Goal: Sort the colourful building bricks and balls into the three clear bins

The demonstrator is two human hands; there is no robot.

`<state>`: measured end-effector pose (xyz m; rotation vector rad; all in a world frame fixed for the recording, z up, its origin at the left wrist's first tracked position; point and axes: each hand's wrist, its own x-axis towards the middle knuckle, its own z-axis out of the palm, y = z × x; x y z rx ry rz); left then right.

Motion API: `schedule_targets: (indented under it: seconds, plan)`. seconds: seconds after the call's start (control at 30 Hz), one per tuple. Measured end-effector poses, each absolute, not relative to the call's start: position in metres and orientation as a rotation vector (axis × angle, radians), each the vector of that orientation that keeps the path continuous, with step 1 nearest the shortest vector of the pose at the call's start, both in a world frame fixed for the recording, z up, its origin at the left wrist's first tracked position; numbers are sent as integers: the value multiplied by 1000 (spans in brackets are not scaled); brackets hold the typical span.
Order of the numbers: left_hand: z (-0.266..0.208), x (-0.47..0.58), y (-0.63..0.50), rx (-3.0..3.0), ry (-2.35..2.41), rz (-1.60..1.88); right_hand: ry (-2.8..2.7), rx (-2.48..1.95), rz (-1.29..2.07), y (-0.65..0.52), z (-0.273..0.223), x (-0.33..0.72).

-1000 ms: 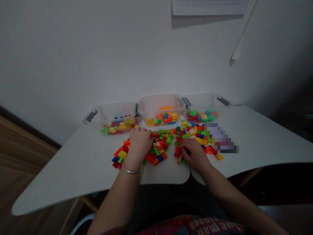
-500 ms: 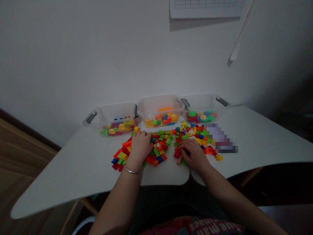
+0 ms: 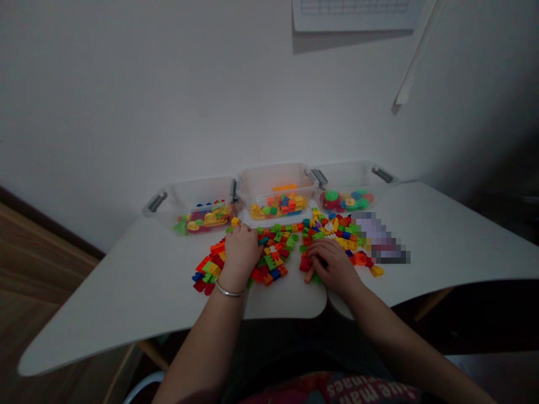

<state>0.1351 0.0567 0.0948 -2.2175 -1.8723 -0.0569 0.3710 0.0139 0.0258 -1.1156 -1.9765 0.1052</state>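
Because the bricks (image 3: 270,261) lie near the front of the table (image 3: 286,301), a sweep towards you could spill some. Your right hand (image 3: 333,262) and left hand (image 3: 242,251) curl over them, apart; whether either grips any, I cannot tell. Beyond, a careless reach could tip the tubs (image 3: 260,194).

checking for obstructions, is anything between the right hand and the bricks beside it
Nothing visible is in the way: the right hand is right over part of the bricks.
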Motion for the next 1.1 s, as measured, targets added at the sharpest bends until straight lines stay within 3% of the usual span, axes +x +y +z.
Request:
schedule_targets:
  seconds: [1.1]
  plan:
    - [90,136,61,-2405,-1664,-80,-1954,-1130,146,13,27,371]
